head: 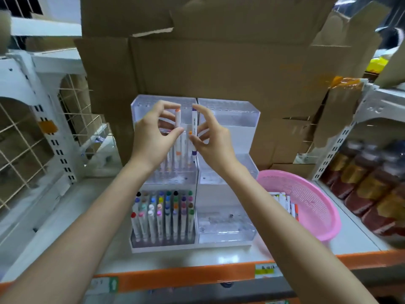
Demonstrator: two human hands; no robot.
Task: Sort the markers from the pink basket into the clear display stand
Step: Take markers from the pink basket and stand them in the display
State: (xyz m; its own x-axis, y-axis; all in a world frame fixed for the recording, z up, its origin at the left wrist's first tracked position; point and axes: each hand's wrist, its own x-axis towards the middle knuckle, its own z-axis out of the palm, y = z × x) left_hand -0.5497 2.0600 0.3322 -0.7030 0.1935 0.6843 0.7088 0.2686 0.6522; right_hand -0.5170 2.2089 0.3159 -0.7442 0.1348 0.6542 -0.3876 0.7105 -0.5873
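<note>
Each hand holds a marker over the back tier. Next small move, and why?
Probably lower the orange-capped marker in the left hand down into a free slot of the back-left compartment: it is upright above the few markers there, and the front-left compartment looks full. The purple-capped marker in the right hand can follow.

Only one view exists here, from a wide-angle camera worn on the person's head, facing forward and tilted down along both forearms (pixel 87 227) toward the shelf (pixel 186 277). It stands close in, so the clear display stand (pixel 228 119) fills the middle, the pink basket (pixel 317 194) sits lower right, and straight edges bow near the borders.
</note>
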